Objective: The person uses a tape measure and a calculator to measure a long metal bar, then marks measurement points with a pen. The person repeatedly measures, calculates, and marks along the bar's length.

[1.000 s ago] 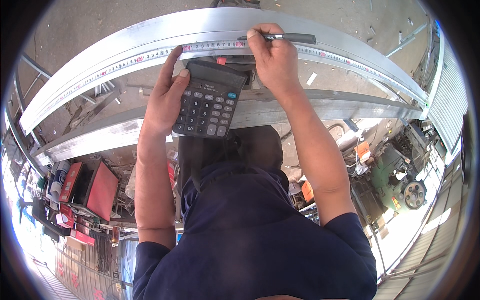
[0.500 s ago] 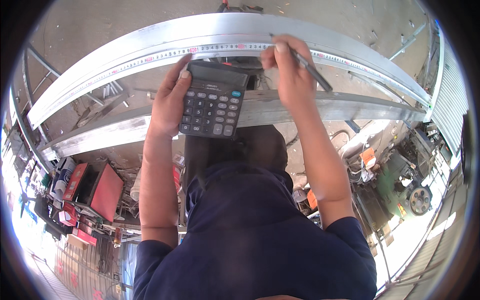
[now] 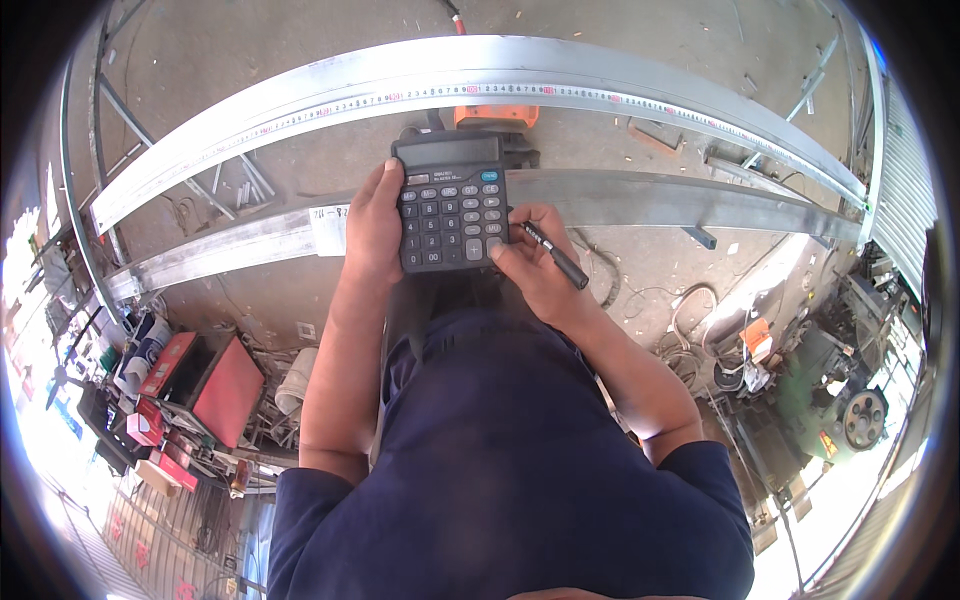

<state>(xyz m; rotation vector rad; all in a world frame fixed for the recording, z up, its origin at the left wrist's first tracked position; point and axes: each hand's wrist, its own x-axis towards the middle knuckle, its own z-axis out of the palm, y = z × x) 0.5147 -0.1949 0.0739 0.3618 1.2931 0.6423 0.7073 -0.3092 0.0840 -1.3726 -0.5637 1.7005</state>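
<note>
My left hand (image 3: 374, 225) grips the left side of a black desk calculator (image 3: 424, 212), its thumb along the edge and its keys facing up. At the calculator's lower right corner is my right hand (image 3: 545, 265), holding a black marker pen (image 3: 556, 256) between its fingers. The right thumb touches the calculator by the large plus key. Beyond the calculator, a tape measure blade (image 3: 350, 102) runs along a long silver metal beam (image 3: 470, 58). A second metal beam (image 3: 640, 205) passes behind the hands, nearer to me.
An orange tool (image 3: 497, 116) lies on the floor beyond the calculator. Red metal box (image 3: 225, 395) and cartons stand at the lower left. To the right are a green machine with a wheel (image 3: 864, 418), coiled cables (image 3: 695, 310) and a corrugated wall (image 3: 905, 210).
My right hand has come down from the tape on the far beam to the calculator's lower right corner, marker still held. The calculator has shifted slightly right in view.
</note>
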